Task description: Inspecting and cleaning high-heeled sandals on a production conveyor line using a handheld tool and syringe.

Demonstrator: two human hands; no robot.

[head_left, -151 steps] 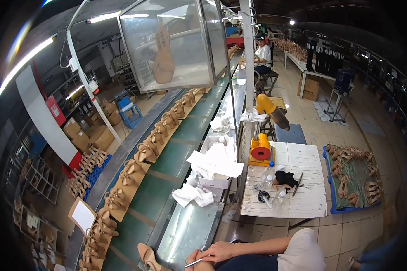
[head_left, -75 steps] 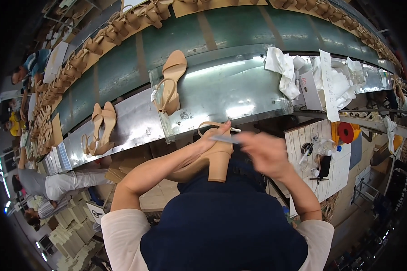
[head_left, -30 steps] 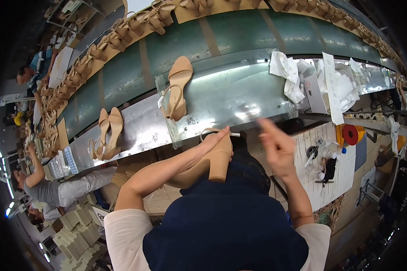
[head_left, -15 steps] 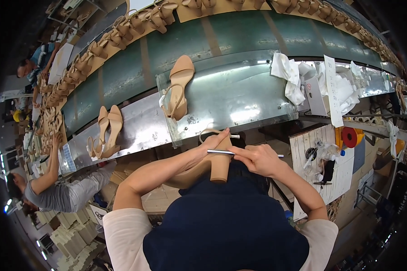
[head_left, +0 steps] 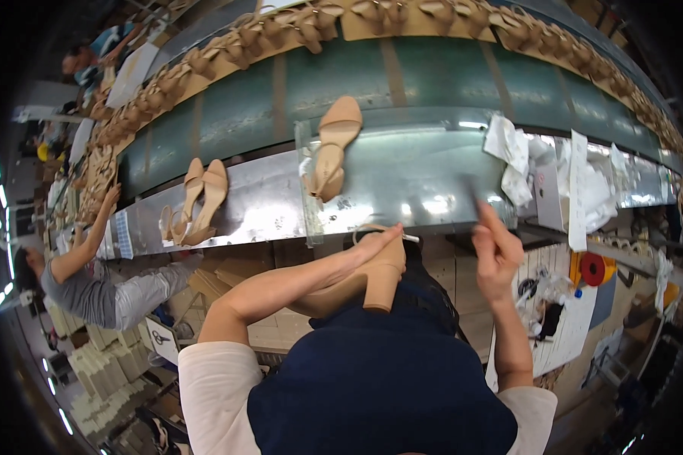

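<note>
A tan sandal (head_left: 383,279) with a thick block heel is just ahead of the person's navy top (head_left: 364,387), the left hand (head_left: 378,244) wrapping its fingers around it. The right hand (head_left: 498,256) has fingers curled on a blurred rod (head_left: 469,186). Beyond, a shiny metal desk (head_left: 410,167) borders a green conveyor (head_left: 330,72); pale stacks (head_left: 102,371) stand at left.

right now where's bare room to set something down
Widest: the glossy plate between the single sandal and crumpled white sheets, though a blurred tool in the right hand overlaps its right part in view. More bare metal lies between that sandal and the sandal pair. Crowded: the sheets and box at right, the far sandal row.
</note>
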